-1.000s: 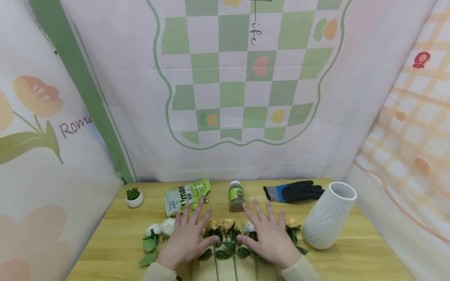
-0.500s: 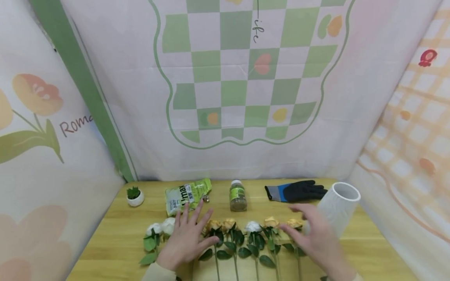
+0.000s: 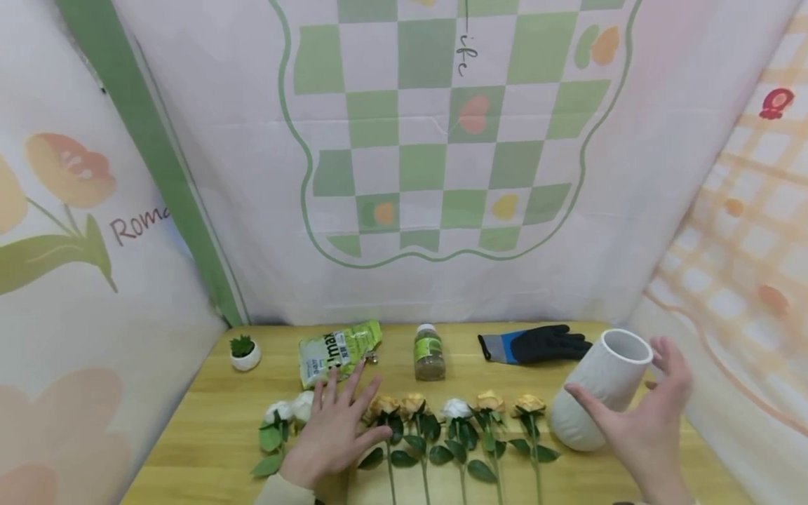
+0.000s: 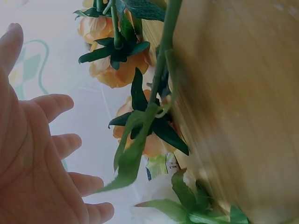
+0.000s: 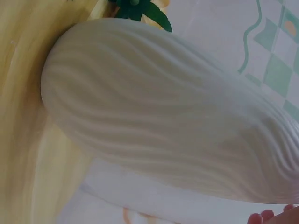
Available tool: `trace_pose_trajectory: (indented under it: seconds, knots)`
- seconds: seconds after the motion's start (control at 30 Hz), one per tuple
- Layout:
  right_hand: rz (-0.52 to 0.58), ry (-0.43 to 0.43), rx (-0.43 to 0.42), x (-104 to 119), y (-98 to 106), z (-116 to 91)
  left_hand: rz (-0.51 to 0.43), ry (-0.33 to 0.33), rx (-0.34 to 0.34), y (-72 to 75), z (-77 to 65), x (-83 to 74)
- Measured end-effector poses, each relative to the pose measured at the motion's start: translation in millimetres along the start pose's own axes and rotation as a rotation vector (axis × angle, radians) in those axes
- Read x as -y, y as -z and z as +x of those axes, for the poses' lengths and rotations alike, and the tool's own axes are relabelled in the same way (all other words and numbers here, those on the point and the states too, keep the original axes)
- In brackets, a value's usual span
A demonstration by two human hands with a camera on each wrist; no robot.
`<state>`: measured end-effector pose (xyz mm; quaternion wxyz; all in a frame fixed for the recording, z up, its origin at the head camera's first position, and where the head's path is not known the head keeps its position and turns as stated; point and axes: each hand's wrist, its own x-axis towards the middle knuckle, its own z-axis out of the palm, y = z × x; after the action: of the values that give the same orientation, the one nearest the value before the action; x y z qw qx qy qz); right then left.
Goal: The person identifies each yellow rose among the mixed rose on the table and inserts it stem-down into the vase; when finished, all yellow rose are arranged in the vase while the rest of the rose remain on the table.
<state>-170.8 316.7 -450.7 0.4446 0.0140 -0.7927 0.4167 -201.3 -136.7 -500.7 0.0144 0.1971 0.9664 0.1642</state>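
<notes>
My right hand (image 3: 653,428) is spread about the white ribbed vase (image 3: 600,400), thumb on the near side and fingers beyond the rim's right. Whether it touches the vase cannot be told. In the right wrist view the vase (image 5: 163,112) fills most of the picture, with fingertips (image 5: 273,217) at the lower corner. My left hand (image 3: 337,435) hovers with spread fingers over artificial roses, its palm (image 4: 37,158) apart from the stems in the left wrist view. Yellow roses (image 3: 413,403) and a white rose (image 3: 456,409) lie in a row between the hands.
Along the back of the wooden table (image 3: 189,449) lie a small potted succulent (image 3: 244,353), a green-and-white bag (image 3: 337,354), a lidded bottle (image 3: 430,354) and a black-and-blue work glove (image 3: 536,345). White roses (image 3: 278,412) lie at left. Printed cloth walls (image 3: 429,287) enclose the table.
My right hand has left the roses and moved right to the vase, uncovering the yellow and white roses beneath it. The left hand has stayed in place.
</notes>
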Motion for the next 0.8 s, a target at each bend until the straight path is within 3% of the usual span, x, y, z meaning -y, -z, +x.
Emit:
trace_pose_trajectory:
  seconds: [0.13, 0.4, 0.53, 0.8]
  knots:
    - [-0.011, -0.129, 0.006, -3.3, -0.8, 1.3, -0.015, -0.010, -0.022, 1.3, -1.8, 2.6]
    - [-0.051, -0.229, 0.024, -8.7, -2.0, 2.7, 0.021, -0.064, -0.180, 4.5, -11.5, 15.1]
    - [-0.058, -0.255, 0.033, -8.0, -1.2, 3.4, -0.010, -0.027, -0.208, 7.8, -16.4, 19.3]
    - [-0.052, -0.260, 0.036, -5.1, -0.5, 3.9, -0.094, 0.091, -0.177, 7.7, -25.9, 20.6]
